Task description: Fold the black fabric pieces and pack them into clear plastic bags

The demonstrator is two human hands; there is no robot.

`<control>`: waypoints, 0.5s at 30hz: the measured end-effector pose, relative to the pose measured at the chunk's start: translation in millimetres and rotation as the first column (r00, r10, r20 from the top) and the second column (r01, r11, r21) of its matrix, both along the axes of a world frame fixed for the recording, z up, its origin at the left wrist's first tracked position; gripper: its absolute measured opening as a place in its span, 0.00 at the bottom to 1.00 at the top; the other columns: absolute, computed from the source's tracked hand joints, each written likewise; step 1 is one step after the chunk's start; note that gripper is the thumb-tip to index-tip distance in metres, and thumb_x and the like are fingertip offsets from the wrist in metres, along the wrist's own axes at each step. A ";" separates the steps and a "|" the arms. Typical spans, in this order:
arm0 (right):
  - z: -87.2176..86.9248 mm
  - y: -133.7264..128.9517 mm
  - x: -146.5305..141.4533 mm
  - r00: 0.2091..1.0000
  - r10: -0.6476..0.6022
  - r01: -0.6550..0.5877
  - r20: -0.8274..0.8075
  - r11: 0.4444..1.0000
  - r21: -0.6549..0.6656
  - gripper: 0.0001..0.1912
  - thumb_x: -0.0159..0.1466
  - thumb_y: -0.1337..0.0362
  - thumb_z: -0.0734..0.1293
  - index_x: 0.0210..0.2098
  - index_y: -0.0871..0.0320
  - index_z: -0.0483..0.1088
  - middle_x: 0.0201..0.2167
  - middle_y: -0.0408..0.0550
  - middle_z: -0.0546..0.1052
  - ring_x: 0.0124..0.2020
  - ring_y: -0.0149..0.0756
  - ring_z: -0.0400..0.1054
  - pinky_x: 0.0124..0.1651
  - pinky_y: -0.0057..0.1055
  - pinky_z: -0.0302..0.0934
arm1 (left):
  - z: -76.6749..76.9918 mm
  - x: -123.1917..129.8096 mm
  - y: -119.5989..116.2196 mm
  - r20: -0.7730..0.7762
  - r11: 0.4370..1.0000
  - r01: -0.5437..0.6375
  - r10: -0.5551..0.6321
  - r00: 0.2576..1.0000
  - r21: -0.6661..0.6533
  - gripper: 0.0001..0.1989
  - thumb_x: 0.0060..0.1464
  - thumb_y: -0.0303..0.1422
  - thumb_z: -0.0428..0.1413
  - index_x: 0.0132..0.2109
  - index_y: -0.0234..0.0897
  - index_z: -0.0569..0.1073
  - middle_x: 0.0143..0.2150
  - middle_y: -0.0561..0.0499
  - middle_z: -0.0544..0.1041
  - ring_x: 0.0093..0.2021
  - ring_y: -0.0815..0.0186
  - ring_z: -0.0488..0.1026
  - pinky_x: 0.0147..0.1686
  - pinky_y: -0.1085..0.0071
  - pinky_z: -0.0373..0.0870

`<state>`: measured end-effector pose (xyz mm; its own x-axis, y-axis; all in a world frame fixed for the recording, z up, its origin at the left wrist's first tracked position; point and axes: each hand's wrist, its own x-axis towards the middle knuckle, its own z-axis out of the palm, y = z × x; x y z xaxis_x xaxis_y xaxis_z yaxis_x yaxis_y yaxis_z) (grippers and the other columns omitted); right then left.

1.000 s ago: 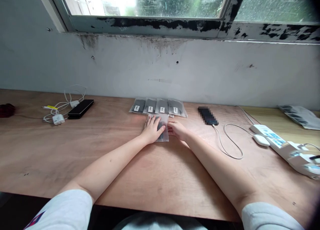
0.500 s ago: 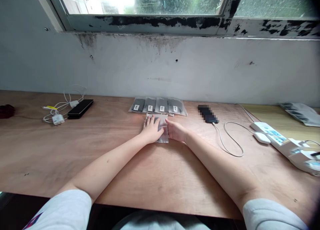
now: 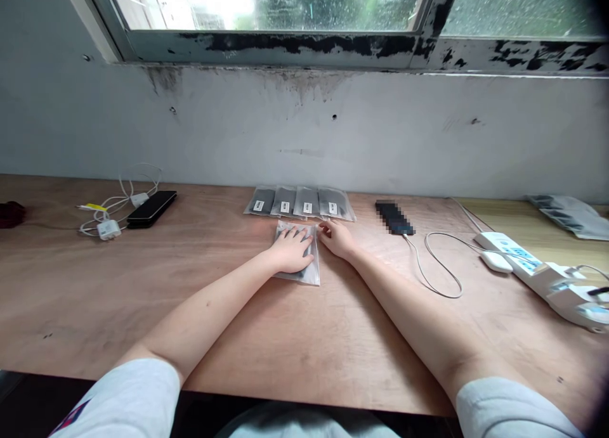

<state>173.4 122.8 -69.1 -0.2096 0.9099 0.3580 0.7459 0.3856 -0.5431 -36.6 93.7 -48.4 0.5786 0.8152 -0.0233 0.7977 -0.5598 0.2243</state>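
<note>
A frosted plastic bag (image 3: 311, 274) with something dark inside lies flat on the wooden table in front of me. My left hand (image 3: 291, 250) rests palm down across it, fingers spread, hiding most of its contents. At the bag's upper right corner is my right hand (image 3: 337, 239), its fingers curled and closed on the edge; the exact pinch is too small to make out. Just beyond both hands, several similar bags (image 3: 307, 201) with dark contents and white labels lie overlapping in a row.
To the right lie a dark pixelated phone (image 3: 394, 217) on a white cable and a white power strip (image 3: 511, 251) with plugs. More frosted bags (image 3: 571, 215) sit at the far right. On the left are a black case-like object (image 3: 152, 208) and a white charger (image 3: 109, 229) with tangled cable.
The bag under my left hand has come slightly toward me, showing more of its lower part. My right hand has turned from edge-on to knuckles-up and moved to the bag's upper right corner.
</note>
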 end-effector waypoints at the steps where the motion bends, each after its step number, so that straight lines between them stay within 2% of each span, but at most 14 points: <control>1: -1.5 0.2 -0.8 0.999 0.024 -0.025 0.026 0.999 0.022 0.11 0.67 0.62 0.64 0.45 0.57 0.75 0.40 0.52 0.78 0.42 0.41 0.71 0.46 0.34 0.63 | 2.2 -0.5 -0.1 -0.005 1.000 0.017 -0.017 1.000 0.011 0.34 0.58 0.53 0.51 0.66 0.43 0.67 0.73 0.43 0.58 0.73 0.41 0.49 0.68 0.41 0.44; 3: -3.3 0.3 -2.3 0.998 0.044 -0.046 0.044 0.998 0.047 0.14 0.70 0.62 0.61 0.47 0.56 0.76 0.43 0.53 0.78 0.46 0.43 0.70 0.49 0.36 0.62 | 4.8 -0.8 0.7 0.006 0.997 0.040 -0.040 0.999 0.059 0.32 0.57 0.55 0.51 0.62 0.44 0.71 0.70 0.42 0.63 0.70 0.42 0.55 0.67 0.42 0.47; 5: -4.4 1.0 -3.4 0.998 0.049 -0.051 0.044 0.997 0.052 0.15 0.71 0.62 0.59 0.49 0.56 0.76 0.45 0.54 0.78 0.48 0.43 0.69 0.52 0.36 0.61 | 3.4 0.6 2.7 0.029 0.994 0.045 -0.048 0.998 0.102 0.30 0.58 0.53 0.51 0.61 0.44 0.71 0.69 0.43 0.64 0.71 0.44 0.54 0.69 0.44 0.45; 9: -6.5 5.8 -4.3 0.995 0.026 -0.030 0.097 0.999 0.045 0.13 0.69 0.63 0.61 0.47 0.57 0.76 0.45 0.55 0.76 0.47 0.44 0.69 0.51 0.35 0.62 | -6.8 6.8 7.6 0.030 0.995 0.028 -0.031 0.999 0.099 0.34 0.61 0.52 0.49 0.68 0.40 0.64 0.72 0.44 0.61 0.74 0.47 0.48 0.71 0.48 0.37; 15: -5.1 16.2 -4.8 0.994 0.019 -0.020 0.110 1.000 0.008 0.14 0.68 0.65 0.61 0.48 0.56 0.75 0.45 0.54 0.75 0.44 0.42 0.71 0.46 0.33 0.63 | -15.3 13.8 13.3 0.019 0.995 -0.011 0.009 1.000 0.102 0.37 0.61 0.52 0.48 0.70 0.38 0.60 0.73 0.42 0.58 0.74 0.45 0.48 0.71 0.48 0.38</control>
<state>168.6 139.0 -74.3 -0.2662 0.9020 0.3399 0.7930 0.4054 -0.4547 -22.8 107.0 -63.7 0.5699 0.8186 0.0711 0.7996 -0.5724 0.1815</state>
